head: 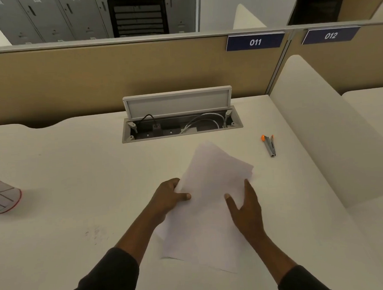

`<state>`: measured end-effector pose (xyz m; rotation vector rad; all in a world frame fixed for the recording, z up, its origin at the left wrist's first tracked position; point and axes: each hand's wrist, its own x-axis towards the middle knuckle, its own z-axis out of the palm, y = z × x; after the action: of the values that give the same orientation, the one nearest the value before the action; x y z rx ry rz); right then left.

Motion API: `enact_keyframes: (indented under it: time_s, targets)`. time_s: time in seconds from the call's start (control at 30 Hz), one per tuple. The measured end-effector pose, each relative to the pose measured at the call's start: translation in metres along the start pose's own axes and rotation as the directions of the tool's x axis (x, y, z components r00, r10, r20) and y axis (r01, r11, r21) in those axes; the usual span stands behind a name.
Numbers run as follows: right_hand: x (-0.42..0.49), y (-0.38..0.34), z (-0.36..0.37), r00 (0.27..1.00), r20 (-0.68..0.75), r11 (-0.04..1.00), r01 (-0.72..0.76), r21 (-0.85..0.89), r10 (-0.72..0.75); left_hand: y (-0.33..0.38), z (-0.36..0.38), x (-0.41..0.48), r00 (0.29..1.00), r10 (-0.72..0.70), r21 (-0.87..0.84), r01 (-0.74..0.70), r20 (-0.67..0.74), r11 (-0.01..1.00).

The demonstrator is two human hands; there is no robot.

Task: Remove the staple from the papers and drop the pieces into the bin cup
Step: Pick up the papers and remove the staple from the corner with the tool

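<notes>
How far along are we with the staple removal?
Nothing looks done yet. In hand: the left hand grips the papers by an edge, the right hand rests flat on them. Left: pulling the staple, not visible; the orange-grey tool lies untouched, and the cup stands far left.

Papers lie on table, lower centre of frame. Left grip at their left edge, right grip on their right half. Stapler up and right of papers, apart from them. Cup at far left edge, well apart. Cable box sunk in table above papers; partition behind it.
</notes>
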<state>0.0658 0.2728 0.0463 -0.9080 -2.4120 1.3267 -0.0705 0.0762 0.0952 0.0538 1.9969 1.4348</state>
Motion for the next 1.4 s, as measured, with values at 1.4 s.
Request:
enact_keyframes:
  time_s: [1.4]
  targets:
    - [0.014,-0.093,-0.016,0.997,0.003,0.802,0.062,0.595,-0.079,0.014,0.029,-0.047,0.872,0.248,-0.138,-0.332,-0.421,0.933]
